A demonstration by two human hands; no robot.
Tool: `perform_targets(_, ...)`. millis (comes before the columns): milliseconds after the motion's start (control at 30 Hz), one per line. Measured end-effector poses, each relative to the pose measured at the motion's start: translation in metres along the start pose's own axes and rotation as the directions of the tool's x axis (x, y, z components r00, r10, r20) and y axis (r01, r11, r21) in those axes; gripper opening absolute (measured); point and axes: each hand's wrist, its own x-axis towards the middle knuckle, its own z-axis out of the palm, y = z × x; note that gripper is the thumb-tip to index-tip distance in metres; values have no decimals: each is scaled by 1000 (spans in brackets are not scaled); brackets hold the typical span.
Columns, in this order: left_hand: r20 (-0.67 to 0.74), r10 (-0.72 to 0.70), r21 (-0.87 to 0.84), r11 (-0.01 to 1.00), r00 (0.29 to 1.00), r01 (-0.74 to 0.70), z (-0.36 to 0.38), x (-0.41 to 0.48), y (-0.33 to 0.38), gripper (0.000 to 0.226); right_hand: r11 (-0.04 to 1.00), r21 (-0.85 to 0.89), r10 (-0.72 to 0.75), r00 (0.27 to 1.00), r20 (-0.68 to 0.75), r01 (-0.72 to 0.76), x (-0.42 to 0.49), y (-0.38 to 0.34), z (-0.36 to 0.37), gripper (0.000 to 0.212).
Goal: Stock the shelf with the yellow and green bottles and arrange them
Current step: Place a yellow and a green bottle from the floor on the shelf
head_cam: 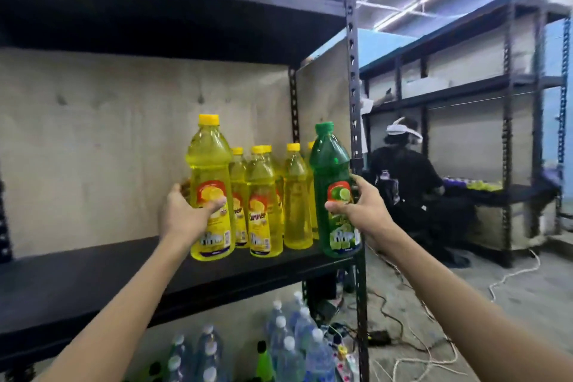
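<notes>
My left hand (183, 217) grips a yellow bottle (210, 164) with a yellow cap, held upright just over the black shelf board (93, 282). My right hand (359, 211) grips a green bottle (333, 170) with a green cap, upright at the shelf's right front corner, beside the metal upright. Between and behind the two held bottles stand several yellow bottles (263, 195) in a cluster at the right end of the shelf. The left part of the board is bare.
A slotted metal post (353, 71) bounds the shelf on the right. Clear water bottles (291, 341) stand below. Cables (403, 335) lie on the floor. A person in black (409, 189) crouches by another rack (508, 133) to the right.
</notes>
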Motion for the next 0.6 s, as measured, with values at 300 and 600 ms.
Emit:
perform_targets(300, -32, -89, -41, 995, 996, 88, 42, 64, -41, 77, 997, 47, 55, 991, 120, -61, 61, 40, 31, 84)
perform_targets(600, 24, -73, 30, 997, 997, 72, 72, 77, -67, 79, 974, 207, 79, 993, 89, -96, 77, 79, 35, 73)
